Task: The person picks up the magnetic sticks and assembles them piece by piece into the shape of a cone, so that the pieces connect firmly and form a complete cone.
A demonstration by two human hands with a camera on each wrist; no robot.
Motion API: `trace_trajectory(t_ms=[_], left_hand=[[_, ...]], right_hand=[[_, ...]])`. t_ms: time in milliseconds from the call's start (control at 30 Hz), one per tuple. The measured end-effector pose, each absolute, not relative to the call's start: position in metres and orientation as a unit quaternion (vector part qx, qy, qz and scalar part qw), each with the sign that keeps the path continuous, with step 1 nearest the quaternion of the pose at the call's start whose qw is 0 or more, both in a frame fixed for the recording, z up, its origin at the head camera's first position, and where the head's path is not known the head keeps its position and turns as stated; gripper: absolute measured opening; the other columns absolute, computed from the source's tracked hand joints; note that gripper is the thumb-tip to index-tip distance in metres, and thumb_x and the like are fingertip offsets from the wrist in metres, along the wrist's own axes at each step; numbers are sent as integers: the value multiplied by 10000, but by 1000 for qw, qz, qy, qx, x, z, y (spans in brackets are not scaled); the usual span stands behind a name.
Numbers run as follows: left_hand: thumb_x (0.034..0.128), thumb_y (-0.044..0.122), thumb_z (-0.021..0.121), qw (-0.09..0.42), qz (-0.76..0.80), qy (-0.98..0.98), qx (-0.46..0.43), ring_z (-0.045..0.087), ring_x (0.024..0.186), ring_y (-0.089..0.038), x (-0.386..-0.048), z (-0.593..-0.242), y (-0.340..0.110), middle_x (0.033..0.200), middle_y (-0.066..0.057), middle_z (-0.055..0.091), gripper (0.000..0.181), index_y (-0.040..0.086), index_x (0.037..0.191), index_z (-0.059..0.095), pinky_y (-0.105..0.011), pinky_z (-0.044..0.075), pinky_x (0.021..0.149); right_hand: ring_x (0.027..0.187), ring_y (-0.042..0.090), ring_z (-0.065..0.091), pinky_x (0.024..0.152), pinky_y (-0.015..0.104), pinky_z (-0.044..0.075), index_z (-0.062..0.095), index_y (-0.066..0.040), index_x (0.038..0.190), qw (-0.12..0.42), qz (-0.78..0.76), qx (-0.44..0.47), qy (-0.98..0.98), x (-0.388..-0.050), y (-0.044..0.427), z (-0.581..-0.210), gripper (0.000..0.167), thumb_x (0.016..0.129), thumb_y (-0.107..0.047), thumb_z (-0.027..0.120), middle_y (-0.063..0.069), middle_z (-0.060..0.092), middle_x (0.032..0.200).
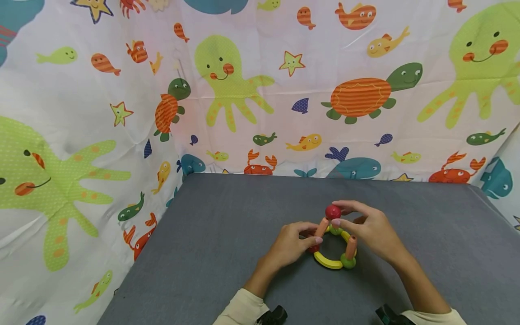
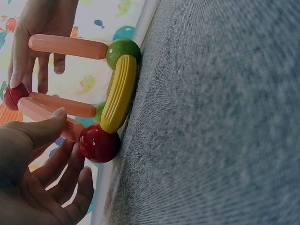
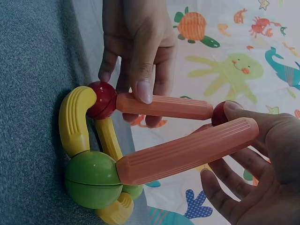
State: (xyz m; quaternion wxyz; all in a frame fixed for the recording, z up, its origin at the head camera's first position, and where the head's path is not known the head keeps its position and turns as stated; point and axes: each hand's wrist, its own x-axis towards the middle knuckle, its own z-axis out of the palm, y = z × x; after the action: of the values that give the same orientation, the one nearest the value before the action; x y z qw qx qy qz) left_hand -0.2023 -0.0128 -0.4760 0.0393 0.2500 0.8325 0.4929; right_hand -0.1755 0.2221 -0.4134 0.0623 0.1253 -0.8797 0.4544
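Note:
A ring of yellow curved bars [image 1: 328,262] joined by balls lies on the grey surface. Green balls [image 3: 93,180] and a red ball [image 2: 100,143] form its joints. Orange ribbed rods [image 3: 187,151] rise from these joints. My left hand [image 1: 291,243] pinches the orange rod [image 3: 161,106] above the ring's red ball, thumb against its side. With thumb and fingertip, my right hand [image 1: 371,230] holds a smaller-looking red ball [image 1: 333,211] at that rod's top end. The orange rod [image 1: 351,247] on the near green ball stands free of both hands.
Grey cloth [image 1: 227,212] covers the tabletop around the toy. Behind and to the left hangs a white curtain [image 1: 260,108] printed with sea animals. Dark wrist bands [image 1: 273,316] sit at the cuffs of both pale sleeves.

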Motion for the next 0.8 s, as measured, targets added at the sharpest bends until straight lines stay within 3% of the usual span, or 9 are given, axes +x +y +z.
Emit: trace_trajectory(t_ms=[167, 400, 567, 800], left_hand=[[988, 278, 777, 34, 495, 830, 253, 674, 982, -6, -202, -477, -13, 1121, 56, 767, 263, 172, 1228, 788, -195, 556, 840], [984, 265, 783, 37, 501, 828, 251, 666, 968, -1, -202, -477, -13, 1095, 59, 762, 252, 169, 1217, 792, -194, 554, 837], [982, 251, 785, 34, 502, 826, 253, 667, 968, -5, -202, -477, -13, 1090, 54, 763, 250, 163, 1216, 792, -196, 553, 840], [980, 233, 790, 35, 505, 825, 251, 670, 967, -1, -202, -476, -12, 1087, 53, 764, 249, 158, 1217, 791, -196, 554, 843]], right_hand=[[854, 322, 679, 672, 329, 580, 691, -194, 1371, 58, 453, 130, -880, -175, 222, -415, 440, 980, -374, 783, 91, 704, 1189], [916, 243, 667, 751, 308, 577, 694, -186, 1370, 66, 440, 139, -885, -177, 222, -414, 433, 985, -365, 780, 54, 726, 1178], [1019, 256, 668, 797, 288, 575, 685, -186, 1386, 61, 443, 146, -882, -177, 226, -411, 439, 988, -349, 776, 46, 736, 1207], [1055, 115, 677, 829, 266, 581, 693, -177, 1375, 46, 450, 162, -877, -176, 238, -407, 398, 1005, -309, 757, 37, 736, 1308]])
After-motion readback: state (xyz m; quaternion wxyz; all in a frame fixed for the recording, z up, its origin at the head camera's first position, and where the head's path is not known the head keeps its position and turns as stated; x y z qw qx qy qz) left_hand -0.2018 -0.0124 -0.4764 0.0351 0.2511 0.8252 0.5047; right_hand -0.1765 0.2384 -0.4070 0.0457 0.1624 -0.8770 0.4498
